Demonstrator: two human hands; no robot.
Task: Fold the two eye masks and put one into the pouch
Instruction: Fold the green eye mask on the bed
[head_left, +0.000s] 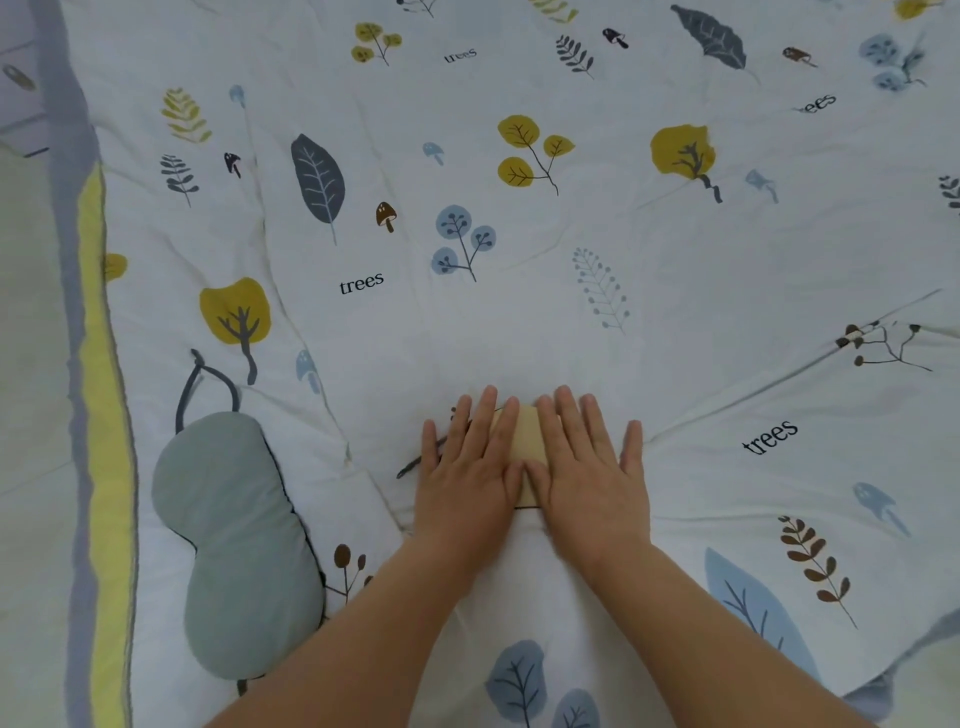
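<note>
A small pale-yellow fabric eye mask (526, 441) lies low in the middle of the bed, almost wholly covered by the person's two hands, so that only a narrow strip of it shows between them; by its compact outline it looks already doubled over, though how neatly cannot be told. The left hand (467, 478) lies flat with fingers spread on its left part and the right hand (589, 475) lies flat on its right part, thumbs nearly meeting; neither grips anything, both press palm-down. A thin dark strap (415, 464) runs out from under the left hand, probably the mask's elastic band. Such a mask is likely light, soft and springy, apt to open again once the pressure is off, so it would best be pinched across the folded edges with thumb and fingers, strap tucked in. Well apart to the left lies a larger grey-green padded eye mask (234, 540), flat and unfolded, its dark strap (202, 387) looping out at its far end; it looks thicker and should resist a crease more, so it is best taken by its two rounded ends and closed at the narrow waist. Everything rests on a white quilt printed with leaves, mushrooms and the word "trees" (519, 322), soft and wrinkled, with a yellow and grey border (98, 364) at the left. No pouch is in view.
</note>
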